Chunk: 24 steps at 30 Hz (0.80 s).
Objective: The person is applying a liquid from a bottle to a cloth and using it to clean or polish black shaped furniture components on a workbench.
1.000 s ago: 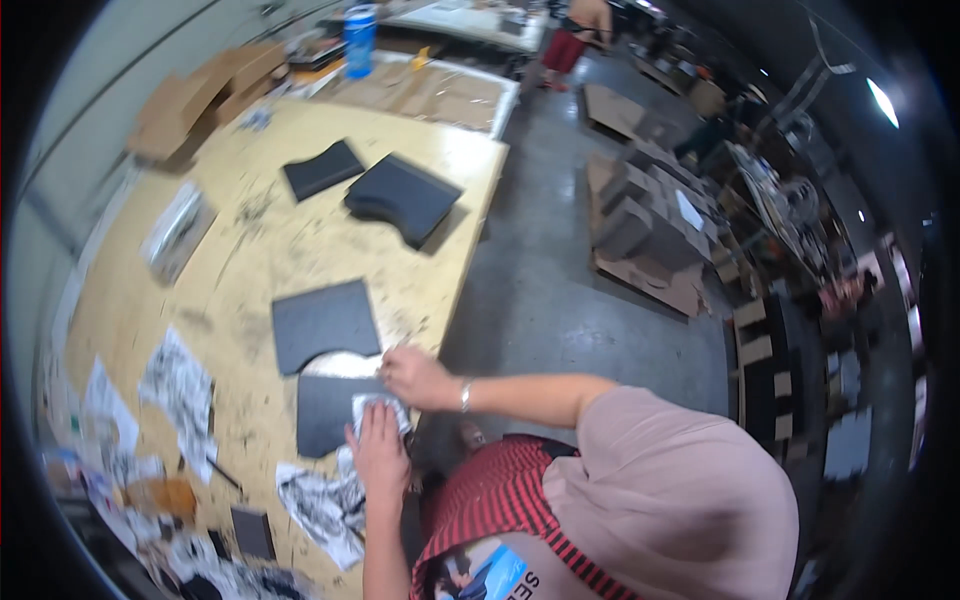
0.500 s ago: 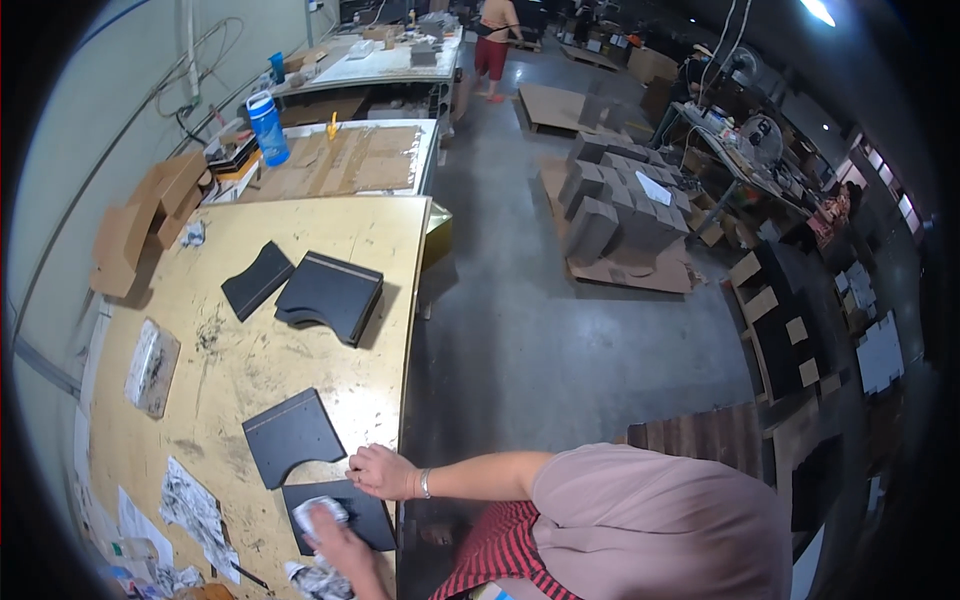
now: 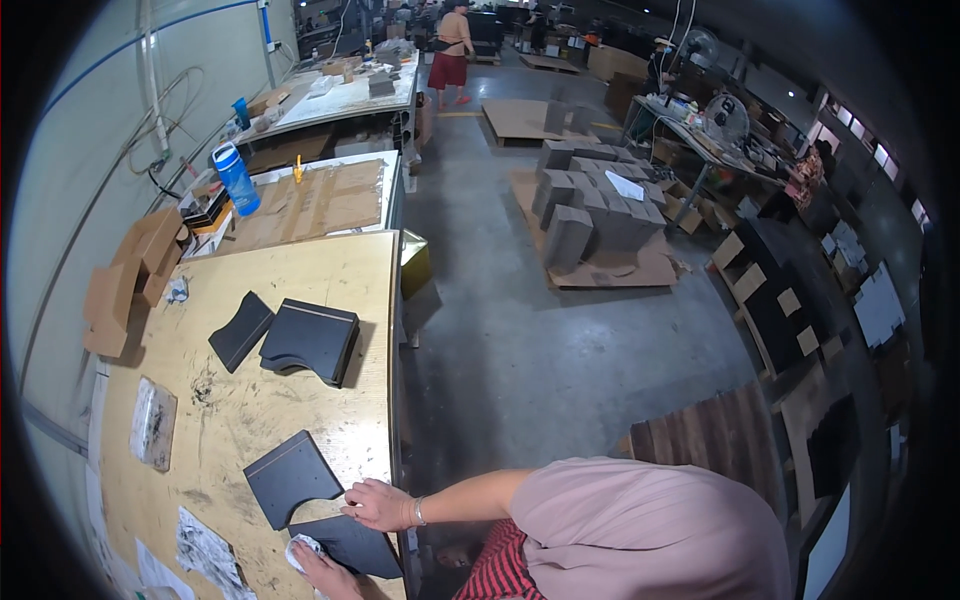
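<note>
A flat black panel (image 3: 350, 545) lies at the near edge of the table. My left hand (image 3: 330, 575) presses a crumpled white cloth (image 3: 303, 550) against its left side. My right hand (image 3: 378, 505), with a bracelet at the wrist, has its fingers curled down at the panel's upper edge; the fingertips are partly hidden. Just beyond it lies another black panel (image 3: 290, 478) with a curved cutout, close to the first. Farther up the table are a stack of similar cutout panels (image 3: 312, 335) and a single one (image 3: 241, 332) beside it.
The pale wooden table (image 3: 215, 430) carries a smudged white block (image 3: 153, 423) and a stained paper sheet (image 3: 212, 555). An open cardboard box (image 3: 130, 285) and a blue bottle (image 3: 236, 180) stand beyond. Grey stacks (image 3: 600, 205) occupy cardboard on the floor; a person (image 3: 452, 50) stands far off.
The view has tilted up, so the table appears lower. My left hand and the cloth have moved slightly left across the panel. My right hand stays at the panel's edge.
</note>
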Each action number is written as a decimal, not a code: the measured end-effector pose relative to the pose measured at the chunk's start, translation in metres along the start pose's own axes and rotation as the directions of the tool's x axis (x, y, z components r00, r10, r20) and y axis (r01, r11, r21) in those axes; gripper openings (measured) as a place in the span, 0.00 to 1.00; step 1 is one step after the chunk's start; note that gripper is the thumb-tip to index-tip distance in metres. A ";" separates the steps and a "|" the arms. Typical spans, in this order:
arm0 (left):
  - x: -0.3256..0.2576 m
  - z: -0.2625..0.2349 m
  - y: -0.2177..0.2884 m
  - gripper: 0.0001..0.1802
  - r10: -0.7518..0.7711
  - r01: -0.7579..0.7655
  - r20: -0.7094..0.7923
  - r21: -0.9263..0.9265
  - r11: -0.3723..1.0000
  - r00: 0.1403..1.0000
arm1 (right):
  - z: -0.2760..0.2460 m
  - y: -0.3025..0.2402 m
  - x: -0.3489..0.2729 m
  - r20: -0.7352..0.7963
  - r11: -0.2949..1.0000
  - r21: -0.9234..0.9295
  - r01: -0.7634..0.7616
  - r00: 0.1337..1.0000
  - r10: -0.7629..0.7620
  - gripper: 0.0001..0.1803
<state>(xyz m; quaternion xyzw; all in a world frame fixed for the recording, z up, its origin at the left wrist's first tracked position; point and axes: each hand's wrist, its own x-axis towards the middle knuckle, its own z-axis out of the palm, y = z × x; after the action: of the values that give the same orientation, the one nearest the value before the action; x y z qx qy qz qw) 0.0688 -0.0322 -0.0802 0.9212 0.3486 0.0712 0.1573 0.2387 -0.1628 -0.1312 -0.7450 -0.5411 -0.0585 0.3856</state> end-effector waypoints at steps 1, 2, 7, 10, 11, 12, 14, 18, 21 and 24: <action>0.001 0.006 0.002 0.26 0.003 -0.004 0.016 0.034 0.999 1.000 | 0.000 0.000 0.001 0.011 1.000 -0.004 0.006 1.000 -0.006 0.11; 0.001 0.008 0.007 0.27 0.010 -0.012 0.032 0.070 0.997 0.999 | 0.000 0.000 0.002 0.018 1.000 -0.009 0.010 1.000 -0.010 0.11; -0.031 0.019 0.032 0.28 0.239 -0.243 0.115 0.025 0.970 0.964 | -0.003 -0.002 0.002 0.027 1.000 -0.004 -0.003 1.000 0.003 0.13; -0.016 0.007 0.016 0.27 0.168 -0.172 0.077 0.055 0.983 0.983 | 0.002 0.002 0.001 0.037 1.000 -0.014 0.006 0.999 -0.005 0.15; -0.001 -0.005 0.015 0.27 0.105 -0.112 0.094 0.066 0.992 0.990 | 0.003 0.003 0.001 0.032 1.000 -0.015 0.019 0.999 -0.019 0.15; 0.012 -0.015 0.020 0.27 0.043 -0.052 0.111 0.079 0.996 0.993 | 0.004 0.004 -0.001 0.027 1.000 -0.021 0.011 1.000 -0.011 0.15; 0.020 -0.013 0.028 0.28 0.016 -0.017 0.090 0.004 1.000 0.996 | 0.002 0.004 -0.001 0.043 1.000 -0.008 0.010 0.999 -0.010 0.14; -0.009 -0.008 0.047 0.29 0.173 -0.174 0.201 -0.009 0.985 0.964 | 0.007 -0.001 0.002 -0.023 1.000 0.010 -0.002 1.000 0.002 0.10; -0.025 -0.008 0.043 0.28 0.260 -0.258 0.183 -0.035 0.966 0.948 | 0.004 0.006 -0.005 0.040 1.000 0.002 -0.013 0.999 0.012 0.14; -0.007 -0.015 0.018 0.26 0.131 -0.133 0.140 0.003 0.991 0.981 | 0.007 0.007 -0.004 0.015 1.000 -0.006 0.005 1.000 -0.005 0.14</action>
<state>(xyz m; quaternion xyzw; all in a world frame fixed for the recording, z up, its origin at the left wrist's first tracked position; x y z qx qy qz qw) 0.0713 -0.0463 -0.0598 0.9460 0.2754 0.0148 0.1706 0.2403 -0.1617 -0.1417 -0.7454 -0.5457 -0.0556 0.3789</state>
